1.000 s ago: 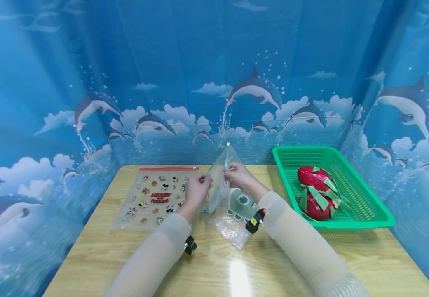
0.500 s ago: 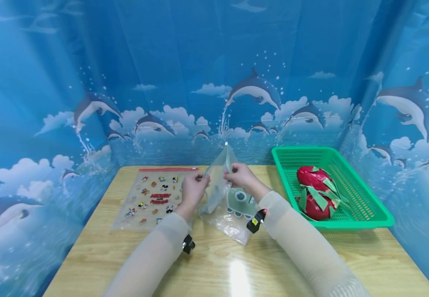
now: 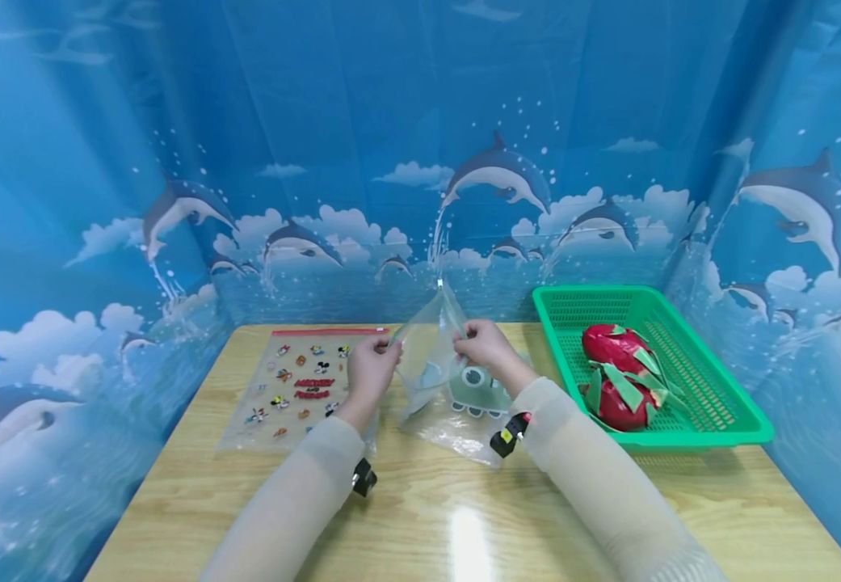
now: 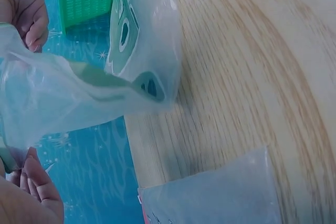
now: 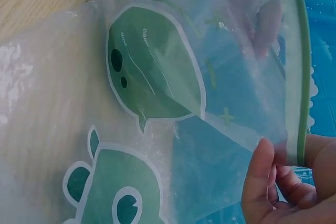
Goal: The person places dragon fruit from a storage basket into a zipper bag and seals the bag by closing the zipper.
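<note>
A clear zip bag [image 3: 420, 352] with a green character print stands partly raised over the middle of the table. My left hand [image 3: 374, 370] pinches one side of its mouth, and my right hand [image 3: 491, 347] pinches the opposite side. Between them the mouth is spread, with the white slider at its far top corner. The right wrist view shows the thumb and fingers on the green zip strip [image 5: 302, 61], near a green speech-bubble print [image 5: 157, 61]. The bag's lower part lies on the table. To the left lies a second zip bag [image 3: 267, 404] with cartoon figures and a red zip.
At the right stands a green plastic basket [image 3: 689, 440] with two red dragon fruits [image 3: 612, 347] inside, bearing green leafy scales. The wooden table [image 3: 420, 533] backs onto a blue curtain [image 3: 362, 105] printed with dolphins.
Both hands have drawn apart, the left one to the left and the right one slightly right, and the bag's mouth is wider. The basket and second bag have stayed in place.
</note>
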`<state>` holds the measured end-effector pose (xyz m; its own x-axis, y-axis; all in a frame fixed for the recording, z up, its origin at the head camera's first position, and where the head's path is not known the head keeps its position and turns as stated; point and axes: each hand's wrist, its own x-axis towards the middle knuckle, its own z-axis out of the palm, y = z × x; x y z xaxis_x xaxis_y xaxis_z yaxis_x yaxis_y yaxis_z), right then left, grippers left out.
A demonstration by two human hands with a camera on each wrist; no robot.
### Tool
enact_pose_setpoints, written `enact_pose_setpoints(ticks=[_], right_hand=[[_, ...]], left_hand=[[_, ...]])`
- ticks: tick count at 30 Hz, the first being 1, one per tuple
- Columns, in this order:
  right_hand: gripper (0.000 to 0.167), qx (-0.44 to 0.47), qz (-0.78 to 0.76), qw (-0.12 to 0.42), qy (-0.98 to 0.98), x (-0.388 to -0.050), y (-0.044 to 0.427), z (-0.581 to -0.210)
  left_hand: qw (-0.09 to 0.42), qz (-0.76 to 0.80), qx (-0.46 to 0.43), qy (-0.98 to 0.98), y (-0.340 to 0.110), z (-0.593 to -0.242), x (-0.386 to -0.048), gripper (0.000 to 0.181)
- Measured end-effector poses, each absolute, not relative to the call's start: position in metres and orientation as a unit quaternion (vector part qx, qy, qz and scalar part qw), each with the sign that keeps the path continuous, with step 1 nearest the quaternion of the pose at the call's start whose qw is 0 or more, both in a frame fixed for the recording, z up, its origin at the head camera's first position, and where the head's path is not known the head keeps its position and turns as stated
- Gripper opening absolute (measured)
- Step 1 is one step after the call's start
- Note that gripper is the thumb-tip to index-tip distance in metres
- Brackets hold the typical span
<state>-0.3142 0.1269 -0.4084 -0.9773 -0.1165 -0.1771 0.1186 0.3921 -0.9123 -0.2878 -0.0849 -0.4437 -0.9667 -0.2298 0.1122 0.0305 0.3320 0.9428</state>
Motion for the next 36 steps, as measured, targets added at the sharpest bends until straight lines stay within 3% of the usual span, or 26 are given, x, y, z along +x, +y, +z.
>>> enact_pose_setpoints(ticks=[17,36], right_hand=[[0.007,0.019,-0.493,0.082,0.866,-0.314,0.139,-0.408],[0.01,0.024,-0.446,0.064,0.893,-0.316,0.15,-0.411]], left_hand=[[0.115,-0.553,0.103,-0.819,-0.091,-0.441,-0.283,0.019],[0.15,-0.552,0.113,-0.812,-0.097,-0.444,-0.282,0.017]])
